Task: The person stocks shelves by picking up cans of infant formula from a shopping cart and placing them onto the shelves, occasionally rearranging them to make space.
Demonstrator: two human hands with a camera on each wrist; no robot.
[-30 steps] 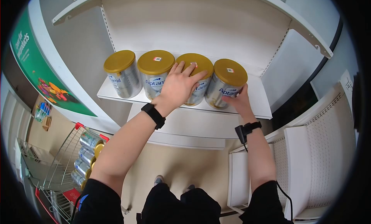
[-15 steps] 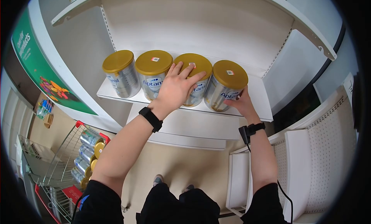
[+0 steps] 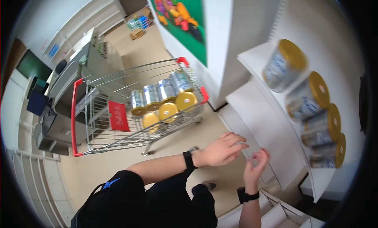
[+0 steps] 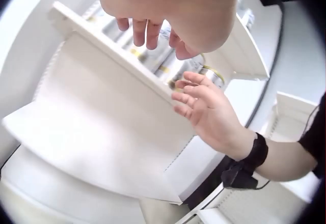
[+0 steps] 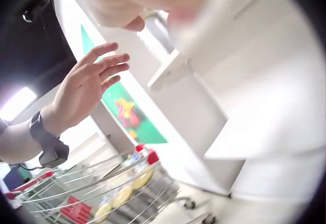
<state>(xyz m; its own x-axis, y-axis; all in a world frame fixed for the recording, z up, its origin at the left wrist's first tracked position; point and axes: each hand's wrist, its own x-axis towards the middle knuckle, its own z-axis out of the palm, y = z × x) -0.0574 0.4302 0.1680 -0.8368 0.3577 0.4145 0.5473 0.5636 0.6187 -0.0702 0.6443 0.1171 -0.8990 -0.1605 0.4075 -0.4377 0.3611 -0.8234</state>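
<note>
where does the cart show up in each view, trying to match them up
Head: the cart is left of centre, seen from above.
Left wrist: not in it.
Right wrist: bottom left, its red sign in view.
Shared landmark: the white shelves, on the right in the head view, across the left and middle in the left wrist view, on the right in the right wrist view.

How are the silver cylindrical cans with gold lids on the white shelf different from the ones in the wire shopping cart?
The shelf cans stand upright, while the cart cans lie on their sides. The shelf cans form a single row of four; the cart cans are bunched in a larger group. Both sets are silver with gold lids.
</note>
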